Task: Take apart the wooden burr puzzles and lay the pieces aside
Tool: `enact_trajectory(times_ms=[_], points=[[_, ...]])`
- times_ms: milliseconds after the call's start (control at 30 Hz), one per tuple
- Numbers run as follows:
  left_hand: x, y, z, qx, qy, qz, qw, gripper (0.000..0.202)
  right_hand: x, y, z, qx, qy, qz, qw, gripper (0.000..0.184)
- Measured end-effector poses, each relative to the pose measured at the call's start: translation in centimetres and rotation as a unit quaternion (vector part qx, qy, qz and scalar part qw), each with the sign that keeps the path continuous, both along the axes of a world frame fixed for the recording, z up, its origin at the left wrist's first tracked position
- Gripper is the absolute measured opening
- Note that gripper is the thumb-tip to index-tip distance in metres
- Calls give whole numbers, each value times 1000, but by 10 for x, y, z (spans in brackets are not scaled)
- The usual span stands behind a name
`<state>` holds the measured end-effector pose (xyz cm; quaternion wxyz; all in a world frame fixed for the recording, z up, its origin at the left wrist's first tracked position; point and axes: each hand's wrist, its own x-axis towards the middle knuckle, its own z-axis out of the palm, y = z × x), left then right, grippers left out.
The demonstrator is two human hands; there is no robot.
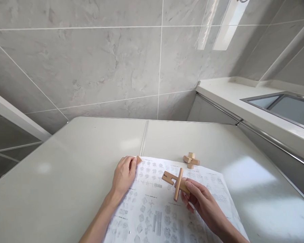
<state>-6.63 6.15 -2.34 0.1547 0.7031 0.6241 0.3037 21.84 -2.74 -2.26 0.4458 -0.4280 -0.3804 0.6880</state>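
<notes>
Right hand [200,197], lower right of center: thumb and fingers pinching the near end of a flat wooden bar [168,177]. Lower fingers curled under it, partly hidden. Bar points toward the center of the frame, dark mark near its far end, slot cut into it. Rod [178,185] crosses the bar just ahead of the fingertips, its ends sticking out above and below; can't tell how the two are joined. Bar and rod are both over the sheet [131,214].

Left hand [123,175], just left of center, lower half: fingers bent and close together around a wood bit [138,160], only a pointed corner showing past the fingertips. Rest of that bit hidden by the hand. Hand sits at the upper left edge of the sheet.

Sheet: white, lower middle of the frame, printed with rows of small gray figures and text; print too small to read. Cross [191,161] of pale wood blocks at the sheet's top edge, right of center, above the right hand, apart from both hands.

All on a pale, glossy table [86,168] with a seam running up the middle. Gray tiled wall [103,64] across the top. Counter [218,91] with a sink [288,108], right side.
</notes>
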Motion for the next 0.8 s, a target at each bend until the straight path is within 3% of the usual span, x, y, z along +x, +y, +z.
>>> enact_trajectory(times_ms=[333,500,567,633,733,800], points=[[-3,3,-8,60,73,-10,995,28,-1,-2,5,34,14,46,998,51],[5,-4,4,93,31,-9,995,21,0,-3,1,40,34,71,996,49],[13,-13,12,57,-43,-48,996,23,1,-3,0,42,30,75,996,49],[24,-24,18,-27,-114,-100,988,26,1,-2,-1,47,28,77,996,49],[40,-39,21,-191,-240,-210,928,37,1,-1,0,54,34,74,995,49],[48,-45,19,-252,-299,-250,886,41,2,-1,0,59,39,74,995,49]])
